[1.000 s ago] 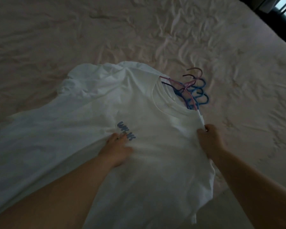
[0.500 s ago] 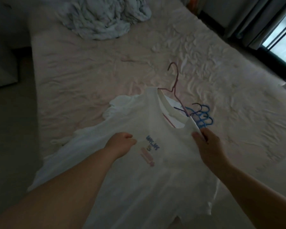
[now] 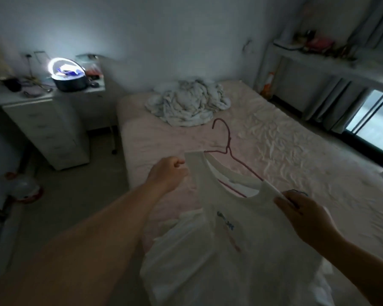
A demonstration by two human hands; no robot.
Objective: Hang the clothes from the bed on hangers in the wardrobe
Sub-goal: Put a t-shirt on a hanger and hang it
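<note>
A white T-shirt (image 3: 241,239) with a small blue print hangs lifted above the bed (image 3: 296,155) on a pink wire hanger (image 3: 227,140), whose hook sticks up out of the neck opening. My left hand (image 3: 168,171) pinches the shirt's left shoulder with curled fingers. My right hand (image 3: 301,210) grips the right shoulder over the hanger's end. A bit of blue hanger (image 3: 295,191) peeks out just behind my right hand. The shirt's lower part drapes down toward me.
A crumpled grey-white heap of bedding (image 3: 186,104) lies at the head of the bed. A white drawer unit (image 3: 51,131) with a lit ring lamp (image 3: 64,69) stands left. A shelf (image 3: 332,60), curtains and a window (image 3: 372,127) fill the right.
Both hands have raised the shirt with the pink hanger off the bed. The view has tilted up, so the room's far end shows. The blue hangers are now mostly hidden.
</note>
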